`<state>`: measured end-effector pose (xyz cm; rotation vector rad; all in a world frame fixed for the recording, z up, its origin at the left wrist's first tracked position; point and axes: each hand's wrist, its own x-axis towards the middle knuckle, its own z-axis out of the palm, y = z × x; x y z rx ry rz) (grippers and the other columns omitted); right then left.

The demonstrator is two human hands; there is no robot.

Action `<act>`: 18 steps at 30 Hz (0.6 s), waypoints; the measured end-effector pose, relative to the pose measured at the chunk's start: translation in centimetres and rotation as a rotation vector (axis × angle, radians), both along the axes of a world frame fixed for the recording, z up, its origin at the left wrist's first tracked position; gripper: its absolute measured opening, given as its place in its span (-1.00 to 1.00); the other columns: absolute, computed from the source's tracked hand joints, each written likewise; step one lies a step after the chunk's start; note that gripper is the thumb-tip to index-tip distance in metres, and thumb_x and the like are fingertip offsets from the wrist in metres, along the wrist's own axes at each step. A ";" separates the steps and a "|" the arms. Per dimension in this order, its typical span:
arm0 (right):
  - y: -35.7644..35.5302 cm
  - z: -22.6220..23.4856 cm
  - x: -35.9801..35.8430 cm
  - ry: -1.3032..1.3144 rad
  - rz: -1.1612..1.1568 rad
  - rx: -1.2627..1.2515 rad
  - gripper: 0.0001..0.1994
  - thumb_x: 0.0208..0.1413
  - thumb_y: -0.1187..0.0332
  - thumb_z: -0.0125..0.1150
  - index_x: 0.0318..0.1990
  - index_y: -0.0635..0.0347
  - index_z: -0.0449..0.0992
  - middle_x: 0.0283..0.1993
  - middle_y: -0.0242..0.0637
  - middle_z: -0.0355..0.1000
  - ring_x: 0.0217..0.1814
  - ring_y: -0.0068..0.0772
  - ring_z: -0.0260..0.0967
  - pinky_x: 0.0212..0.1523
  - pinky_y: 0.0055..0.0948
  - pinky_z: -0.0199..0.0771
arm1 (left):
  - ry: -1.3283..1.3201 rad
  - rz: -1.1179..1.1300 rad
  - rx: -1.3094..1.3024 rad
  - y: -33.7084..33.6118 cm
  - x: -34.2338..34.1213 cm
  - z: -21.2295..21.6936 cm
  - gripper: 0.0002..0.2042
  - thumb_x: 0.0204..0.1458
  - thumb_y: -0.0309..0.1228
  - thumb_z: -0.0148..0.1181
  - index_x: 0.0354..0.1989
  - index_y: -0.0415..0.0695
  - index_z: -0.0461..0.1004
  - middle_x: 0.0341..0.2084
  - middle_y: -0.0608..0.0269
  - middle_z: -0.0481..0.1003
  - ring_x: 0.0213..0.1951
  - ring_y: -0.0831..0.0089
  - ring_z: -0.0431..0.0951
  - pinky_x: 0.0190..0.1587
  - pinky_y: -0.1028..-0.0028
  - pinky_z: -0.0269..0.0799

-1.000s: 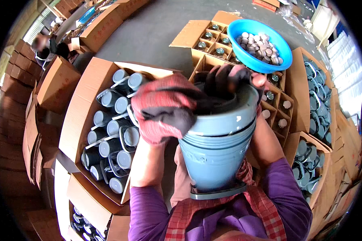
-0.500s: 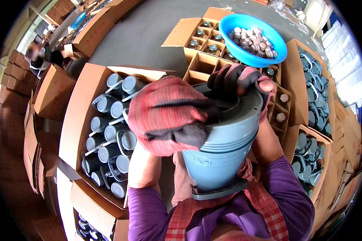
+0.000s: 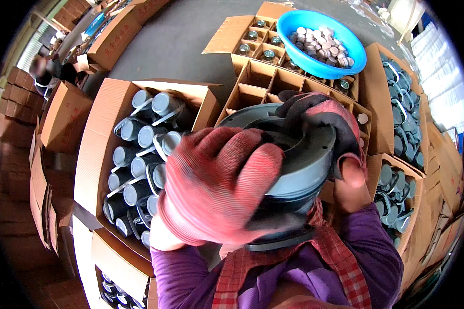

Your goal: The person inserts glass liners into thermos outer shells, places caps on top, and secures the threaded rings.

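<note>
A tapered blue-grey plastic pot (image 3: 299, 183) with a wide rim and dark base stands tilted close against my body. My left hand (image 3: 219, 183), in a red-and-black knit glove, is closed over the pot's left side, fingers bent at the rim and thumb low on the wall. On the far right of the rim, my gloved right hand (image 3: 322, 121) grips with its fingers curled over into the mouth. Inside the pot a dark curved edge shows; what lies deeper is hidden by my hands.
Left, a carton (image 3: 100, 149) holds grey handled containers. Ahead, a divided carton (image 3: 252, 77) holds some glass jars; a blue basin (image 3: 363, 56) of round caps rests on it. More cartons of blue-grey parts (image 3: 404, 118) stand right. Another person (image 3: 49, 72) is far left.
My left hand has turned and slid down and left along the pot, its fingers now on the rim. My right hand has shifted slightly lower and right on the rim.
</note>
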<state>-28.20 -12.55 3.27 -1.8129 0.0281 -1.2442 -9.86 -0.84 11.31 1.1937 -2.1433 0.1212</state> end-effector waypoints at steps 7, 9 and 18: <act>2.6 0.2 1.6 0.075 -0.193 0.250 -0.14 -0.12 -0.36 0.02 -0.02 0.41 0.31 -0.13 -0.13 0.36 -0.09 -0.38 0.32 -0.06 -0.41 0.30 | -0.120 0.201 0.184 1.5 -0.9 -0.6 -0.38 -0.36 -0.15 0.27 -0.05 -0.15 0.30 -0.18 -0.09 0.36 -0.17 -0.01 0.44 -0.14 0.16 0.37; 2.0 0.3 1.5 0.175 -0.178 0.240 -0.21 -0.09 -0.31 0.02 -0.07 0.40 0.36 -0.17 -0.15 0.38 -0.10 -0.39 0.33 -0.07 -0.42 0.30 | -0.074 0.173 0.171 0.9 -0.6 -1.0 -0.39 -0.35 -0.19 0.28 -0.04 -0.14 0.30 -0.18 -0.04 0.38 -0.16 0.02 0.44 -0.11 0.18 0.35; 2.0 0.0 3.8 0.286 -0.243 0.125 -0.63 0.06 0.09 0.01 -0.37 0.31 0.41 -0.38 -0.09 0.36 -0.29 -0.08 0.34 -0.20 -0.31 0.32 | -0.006 0.284 0.150 1.0 1.2 -4.1 -0.48 -0.38 -0.34 0.24 -0.12 -0.17 0.34 -0.22 0.06 0.44 -0.17 0.09 0.46 -0.12 0.22 0.35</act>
